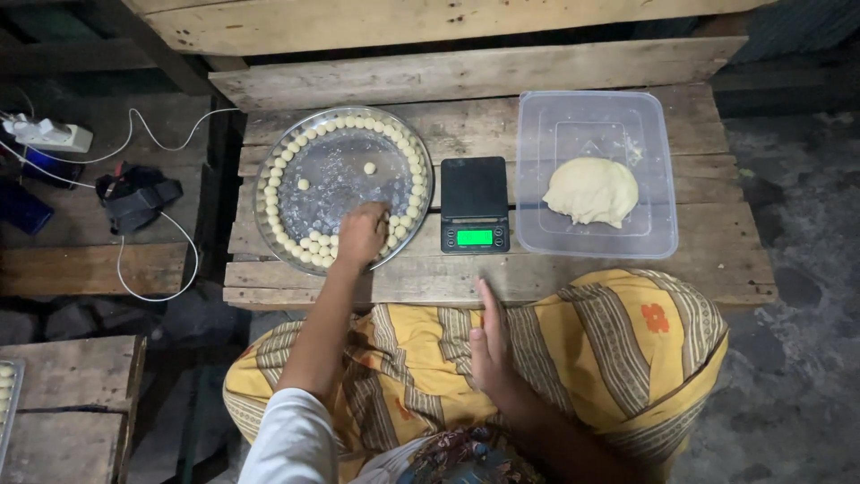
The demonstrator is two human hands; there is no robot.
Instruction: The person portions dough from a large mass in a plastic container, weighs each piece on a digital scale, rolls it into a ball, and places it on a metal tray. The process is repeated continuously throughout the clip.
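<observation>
My left hand reaches out to the near rim of a round clear tray, fingers bunched down among small pale dough balls that ring its edge. Whether it holds one is hidden. Two single balls lie inside the ring. My right hand hovers flat over my lap with nothing in it, above a yellow striped cloth. Right of the tray stands a small black digital scale with a lit green display. Beyond it, a clear plastic container holds a lump of pale dough.
All this rests on a low table of rough wooden planks. On the left lie a white power strip, a white cable and a black strapped device. Another tray of dough balls shows at the lower left edge.
</observation>
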